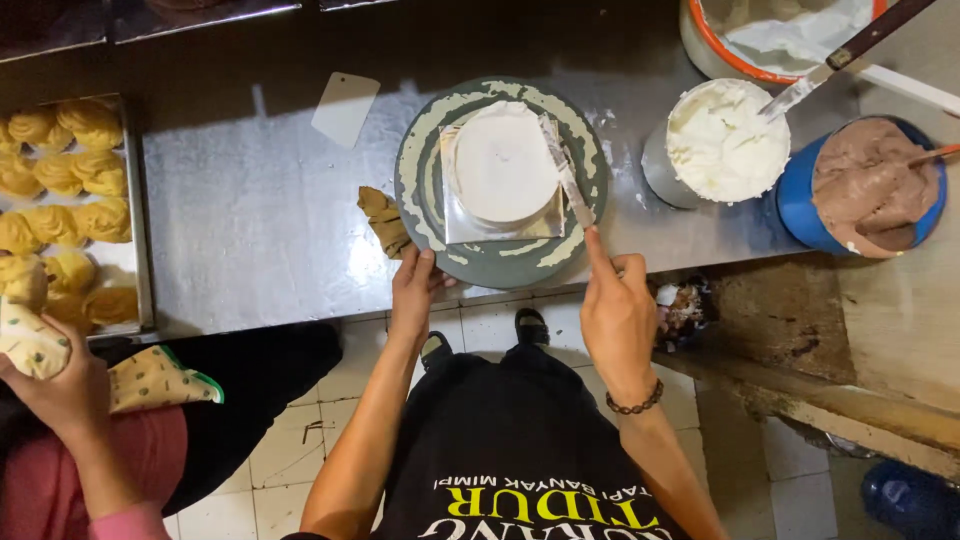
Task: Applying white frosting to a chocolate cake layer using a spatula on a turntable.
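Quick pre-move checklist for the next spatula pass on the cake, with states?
1. Right hand grips spatula: ok.
2. Blade lies against the side of the cake: ok.
3. Left hand on the turntable rim: ok.
4. Cake centred on its square board: ok, roughly.
5. White cream bowl close on the right: ok.
6. Cream smears on the turntable top: not ok if a clean surface is wanted.
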